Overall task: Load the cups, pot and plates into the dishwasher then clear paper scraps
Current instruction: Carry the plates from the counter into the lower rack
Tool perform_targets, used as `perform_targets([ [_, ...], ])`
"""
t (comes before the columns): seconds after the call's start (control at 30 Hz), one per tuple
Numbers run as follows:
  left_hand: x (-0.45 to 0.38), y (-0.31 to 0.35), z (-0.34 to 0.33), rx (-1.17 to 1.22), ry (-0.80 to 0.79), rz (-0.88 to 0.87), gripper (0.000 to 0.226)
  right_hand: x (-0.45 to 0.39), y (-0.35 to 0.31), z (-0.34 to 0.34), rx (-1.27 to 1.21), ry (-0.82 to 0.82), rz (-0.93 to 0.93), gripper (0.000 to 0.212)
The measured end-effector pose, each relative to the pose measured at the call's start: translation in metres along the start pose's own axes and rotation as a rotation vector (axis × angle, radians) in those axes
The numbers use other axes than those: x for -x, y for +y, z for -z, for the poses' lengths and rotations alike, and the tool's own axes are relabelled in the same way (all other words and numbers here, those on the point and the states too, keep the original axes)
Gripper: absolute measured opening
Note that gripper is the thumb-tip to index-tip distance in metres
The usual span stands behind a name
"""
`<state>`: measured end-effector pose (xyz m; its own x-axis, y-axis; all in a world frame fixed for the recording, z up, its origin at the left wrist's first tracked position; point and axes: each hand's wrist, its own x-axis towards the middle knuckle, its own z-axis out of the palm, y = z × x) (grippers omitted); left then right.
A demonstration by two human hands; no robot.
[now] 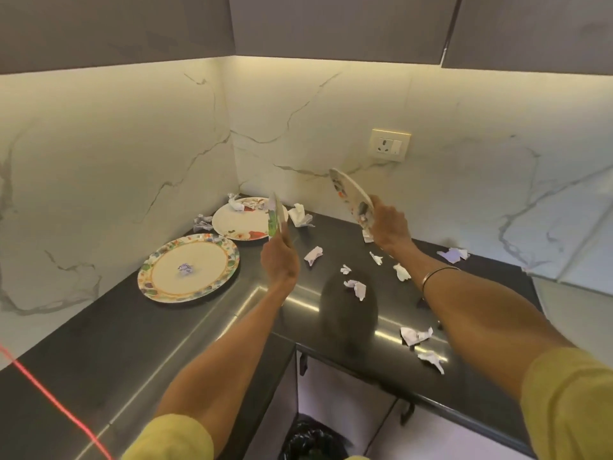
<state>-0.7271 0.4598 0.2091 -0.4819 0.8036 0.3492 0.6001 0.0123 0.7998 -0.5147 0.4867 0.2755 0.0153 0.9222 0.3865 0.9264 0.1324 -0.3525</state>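
Looks like the plate part is only halfway there. Two plates are up off the dark tabletop (99, 333), tipped on edge: the left hand (280, 260) has its fingers curled round a green-rimmed plate (276, 218), the right hand (388, 227) grips a floral plate (351, 197). Both arms are stretched forward. Two more plates (189, 268) (243, 220) lie flat in the corner, paper scraps (356, 288) everywhere. No dishwasher, cups or pot in sight.

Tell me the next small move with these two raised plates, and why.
Probably carry them away toward the dishwasher: the left hand and right hand each hold a tilted plate () clear of the counter; their paper scraps seem tipped off.
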Motion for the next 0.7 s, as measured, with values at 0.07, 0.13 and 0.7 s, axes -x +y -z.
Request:
perform_targets([
  [0.07, 0.008, 0.002, 0.003, 0.022, -0.019, -0.038, 0.057, 0.02, -0.001, 0.011, -0.03, 0.031, -0.084, 0.045],
  [0.13, 0.017, 0.006, 0.005, 0.049, -0.037, -0.054, 0.058, 0.037, 0.001, 0.017, -0.057, 0.065, -0.178, 0.045],
  [0.7, 0.106, 0.062, 0.024, 0.175, -0.126, -0.206, 0.055, 0.161, 0.037, 0.113, -0.072, 0.235, -0.439, 0.04],
])
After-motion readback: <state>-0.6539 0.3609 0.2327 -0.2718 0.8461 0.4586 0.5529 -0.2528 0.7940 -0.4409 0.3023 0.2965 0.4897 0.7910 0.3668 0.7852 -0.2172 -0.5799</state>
